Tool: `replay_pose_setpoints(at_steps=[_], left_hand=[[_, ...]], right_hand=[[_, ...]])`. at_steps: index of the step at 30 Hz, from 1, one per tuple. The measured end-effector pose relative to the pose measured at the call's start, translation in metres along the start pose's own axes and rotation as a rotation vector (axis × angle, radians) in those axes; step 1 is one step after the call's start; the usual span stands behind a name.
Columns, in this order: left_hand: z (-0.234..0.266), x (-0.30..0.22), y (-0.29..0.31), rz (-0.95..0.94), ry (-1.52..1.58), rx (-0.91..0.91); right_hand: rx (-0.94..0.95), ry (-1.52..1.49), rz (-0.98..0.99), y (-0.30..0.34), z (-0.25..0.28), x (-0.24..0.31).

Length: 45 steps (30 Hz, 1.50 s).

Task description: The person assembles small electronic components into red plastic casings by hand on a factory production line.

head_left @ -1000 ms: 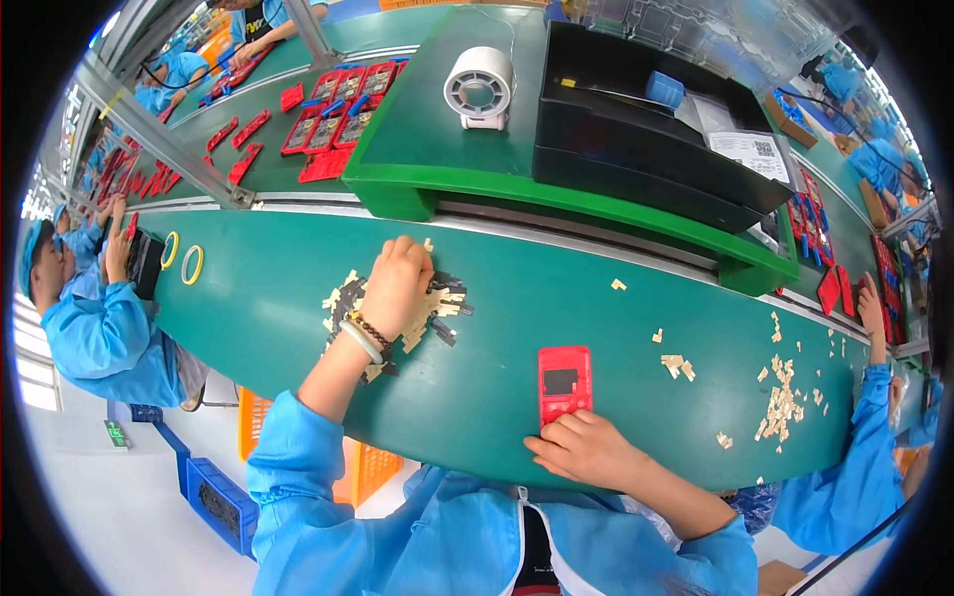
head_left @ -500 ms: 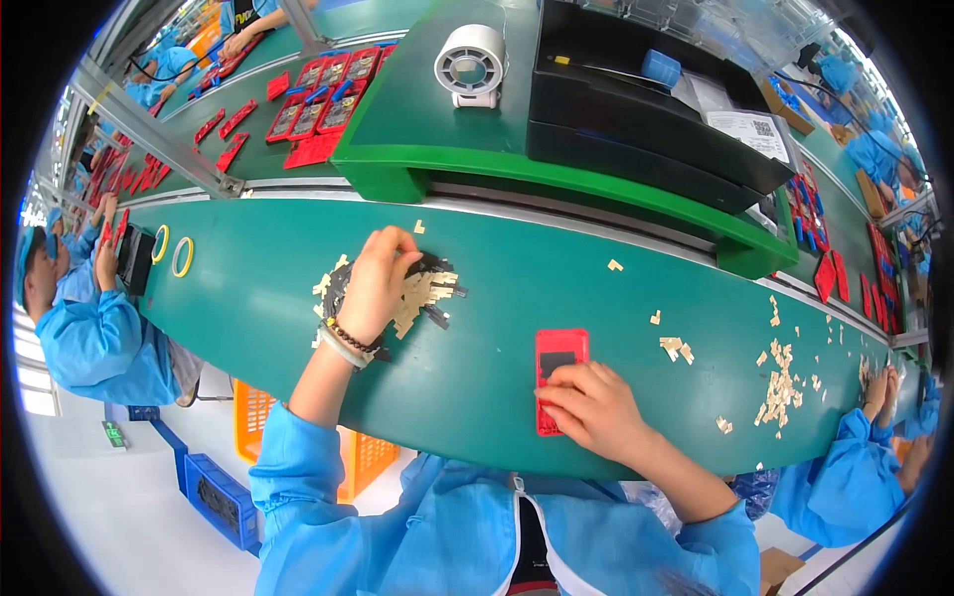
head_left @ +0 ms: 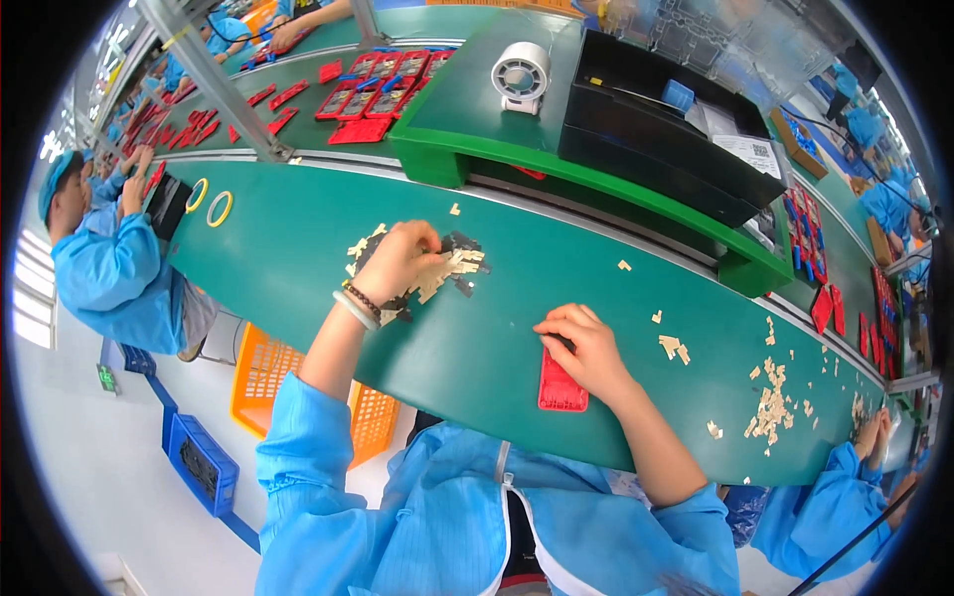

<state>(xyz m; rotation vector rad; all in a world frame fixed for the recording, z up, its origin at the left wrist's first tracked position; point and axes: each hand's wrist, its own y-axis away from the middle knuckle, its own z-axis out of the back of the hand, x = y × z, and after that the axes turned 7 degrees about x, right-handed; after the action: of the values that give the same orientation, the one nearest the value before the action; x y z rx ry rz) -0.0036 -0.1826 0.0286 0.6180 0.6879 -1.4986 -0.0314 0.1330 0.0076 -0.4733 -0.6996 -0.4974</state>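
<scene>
My left hand [head_left: 396, 263], with bracelets at its wrist, is over a pile of small pieces. Its fingers are curled together, and whatever may be between them is hidden. The pile holds black pieces [head_left: 464, 285] and cream-coloured, angular pieces [head_left: 429, 286]. My right hand [head_left: 588, 348] is bent over the far part of a flat red plastic case [head_left: 562, 389] lying in front of me. Thumb and fingers come together at the case's far end; I cannot make out anything in them. The near half of the case shows, while the hand covers the rest.
Scattered cream pieces [head_left: 770, 405] lie on the green table to the right. Two yellow rings [head_left: 220, 209] are at the left. Beyond stands a green-edged shelf [head_left: 586, 214] bearing a white fan [head_left: 521, 77] and a black bin [head_left: 656, 139]. Co-workers sit on both sides.
My right hand has shifted from the case's middle to its far end, covering the dark patch seen earlier. My left hand remains at the pile. The whole view has tilted slightly.
</scene>
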Motion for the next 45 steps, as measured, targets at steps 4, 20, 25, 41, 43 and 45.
replay_pose_setpoints(at_steps=[4, 20, 25, 41, 43, 45], left_hand=[[-0.002, 0.01, 0.006, -0.023, -0.422, 0.06], [-0.077, -0.091, 0.036, 0.058, 1.007, 0.037], [-0.1, -0.11, 0.022, 0.046, 1.153, 0.17], [-0.094, -0.123, 0.0, -0.54, 0.263, 0.094], [-0.096, -0.121, 0.008, -0.608, 0.341, 0.174], [-0.092, -0.125, 0.01, -0.759, 0.417, 0.392]], right_hand=[[-0.068, 0.066, 0.08, -0.005, -0.004, -0.009], [-0.361, -0.847, -0.18, -0.01, -0.006, 0.036], [-0.381, -0.668, -0.146, -0.003, 0.013, 0.032], [-0.344, -0.239, -0.185, 0.016, 0.036, 0.031], [-0.329, -0.179, -0.362, 0.03, 0.04, 0.025], [-0.329, -0.009, -0.649, 0.05, 0.048, 0.003]])
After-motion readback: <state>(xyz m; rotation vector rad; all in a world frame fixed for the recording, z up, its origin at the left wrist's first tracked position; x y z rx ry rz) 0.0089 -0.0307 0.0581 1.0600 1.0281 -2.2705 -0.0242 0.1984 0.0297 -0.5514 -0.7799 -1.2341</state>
